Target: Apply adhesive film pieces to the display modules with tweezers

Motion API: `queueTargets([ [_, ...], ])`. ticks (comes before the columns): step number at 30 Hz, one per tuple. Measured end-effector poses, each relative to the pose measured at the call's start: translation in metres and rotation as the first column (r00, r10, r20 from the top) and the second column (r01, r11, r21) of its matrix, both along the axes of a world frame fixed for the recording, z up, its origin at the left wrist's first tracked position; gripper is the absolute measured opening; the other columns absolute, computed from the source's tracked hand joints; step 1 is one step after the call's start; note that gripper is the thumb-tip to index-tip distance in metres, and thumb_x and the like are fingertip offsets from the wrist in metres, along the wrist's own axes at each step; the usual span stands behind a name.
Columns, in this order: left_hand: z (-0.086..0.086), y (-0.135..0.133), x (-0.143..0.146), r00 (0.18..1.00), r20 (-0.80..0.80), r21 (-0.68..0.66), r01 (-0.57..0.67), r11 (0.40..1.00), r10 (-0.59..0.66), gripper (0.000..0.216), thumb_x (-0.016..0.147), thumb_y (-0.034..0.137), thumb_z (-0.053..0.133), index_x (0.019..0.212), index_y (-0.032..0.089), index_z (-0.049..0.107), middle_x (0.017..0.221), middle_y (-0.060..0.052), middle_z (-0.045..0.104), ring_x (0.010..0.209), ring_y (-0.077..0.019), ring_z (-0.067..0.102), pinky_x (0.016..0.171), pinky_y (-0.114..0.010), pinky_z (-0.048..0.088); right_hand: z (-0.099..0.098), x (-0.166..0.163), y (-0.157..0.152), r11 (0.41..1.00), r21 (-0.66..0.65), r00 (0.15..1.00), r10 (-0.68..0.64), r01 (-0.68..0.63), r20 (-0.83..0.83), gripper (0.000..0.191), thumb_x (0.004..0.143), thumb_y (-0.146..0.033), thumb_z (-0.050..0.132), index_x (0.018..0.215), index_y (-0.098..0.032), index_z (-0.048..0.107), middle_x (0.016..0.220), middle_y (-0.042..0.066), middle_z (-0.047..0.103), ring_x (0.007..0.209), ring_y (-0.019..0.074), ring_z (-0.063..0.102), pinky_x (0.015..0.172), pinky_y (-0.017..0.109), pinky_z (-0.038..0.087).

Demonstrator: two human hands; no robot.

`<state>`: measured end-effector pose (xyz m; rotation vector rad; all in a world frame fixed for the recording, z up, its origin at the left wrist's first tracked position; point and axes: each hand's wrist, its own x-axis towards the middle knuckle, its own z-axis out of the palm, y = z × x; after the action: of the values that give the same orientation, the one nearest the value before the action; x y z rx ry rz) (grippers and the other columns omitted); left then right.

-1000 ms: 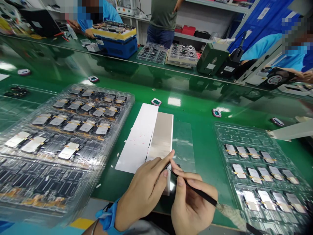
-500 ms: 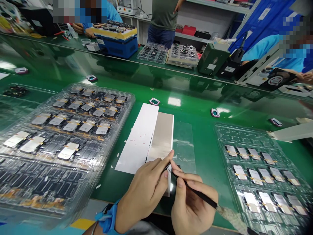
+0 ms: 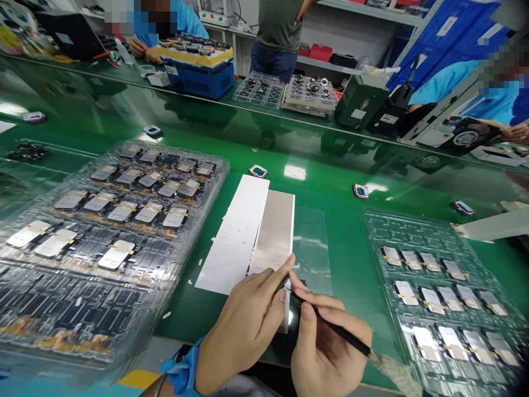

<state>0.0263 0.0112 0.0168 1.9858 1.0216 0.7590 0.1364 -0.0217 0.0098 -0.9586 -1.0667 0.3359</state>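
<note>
Right at the bottom of the view, the right hand [image 3: 328,353] was curled closed around slim black-handled tweezers [image 3: 336,325], pinching them like a pen, tips aimed up and left. The left hand [image 3: 243,325], a blue wrist strap [image 3: 184,366] at its wrist, had thumb and forefinger drawn in tight beside those tips, around a dark sliver [image 3: 283,283]. It was too small and too shaded by the fingers to say what it was, or whether the left hand truly had hold of it. It looked feather-light and fragile, a piece to take by its edge with the tweezers, not by bare fingers. Just past the fingertips lay a silver-grey sheet [image 3: 275,231], thin and probably floppy, beside a white liner strip [image 3: 235,231] flecked with pink, with clear film [image 3: 312,248] on the other side; the hands hid their near ends. Flanking them on the green bench mat [image 3: 347,286] sat two clear blister trays, the left one [image 3: 206,176] packed with flat modules with amber tape, the right one [image 3: 397,226] likewise, its lower corner cut off by the frame. Further out, pink-rimmed small parts [image 3: 360,191] dotted the mat. At the upper left, a co-worker's hands [image 3: 142,51] worked by a blue fixture [image 3: 196,74], and a standing person [image 3: 279,27] waited at top centre.
</note>
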Motion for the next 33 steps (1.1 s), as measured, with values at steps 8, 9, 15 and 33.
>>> queueTargets([
  [8,-0.0012,-0.0024,-0.0013,1.0,0.008,-0.02,0.013,1.0,-0.013,0.053,0.102,0.024,0.032,0.155,0.03,0.025,0.112,-0.008,0.065,0.102,-0.0235,0.063,0.094,-0.042,0.052,-0.0033,0.0003,-0.002,0.999,-0.036,1.0,0.01,-0.01,0.014,0.027,0.086,0.004,0.054,0.1,-0.019,0.052,0.091,0.003,0.069,0.093,0.0189,0.071,0.086,0.042,0.064],
  [9,-0.0011,-0.0026,-0.0015,1.0,0.012,-0.023,0.013,1.0,-0.013,0.053,0.102,0.024,0.032,0.155,0.03,0.025,0.111,-0.008,0.064,0.102,-0.0236,0.062,0.093,-0.042,0.052,-0.0031,0.0003,-0.0021,0.999,-0.036,1.0,0.005,-0.004,0.013,0.027,0.086,0.004,0.054,0.1,-0.019,0.052,0.091,0.003,0.069,0.092,0.0189,0.072,0.085,0.042,0.064],
  [15,-0.0009,-0.0022,-0.0027,1.0,0.014,-0.02,0.004,1.0,-0.004,0.053,0.102,0.025,0.033,0.154,0.03,0.026,0.104,-0.007,0.064,0.095,-0.0234,0.062,0.089,-0.043,0.053,-0.0006,0.0004,-0.0026,0.999,-0.043,1.0,0.0,0.0,0.003,0.024,0.087,0.002,0.054,0.099,-0.019,0.052,0.089,0.003,0.069,0.091,0.0193,0.072,0.082,0.041,0.064],
  [33,-0.0046,-0.0005,-0.0007,1.0,-0.017,0.006,-0.024,1.0,0.025,0.053,0.1,0.02,0.036,0.152,0.031,0.034,0.093,-0.005,0.065,0.085,-0.0211,0.064,0.079,-0.036,0.055,0.0014,-0.0014,-0.0025,0.999,-0.024,1.0,-0.025,0.025,0.006,0.025,0.086,0.003,0.055,0.098,-0.019,0.053,0.09,0.003,0.07,0.089,0.019,0.072,0.081,0.04,0.065],
])
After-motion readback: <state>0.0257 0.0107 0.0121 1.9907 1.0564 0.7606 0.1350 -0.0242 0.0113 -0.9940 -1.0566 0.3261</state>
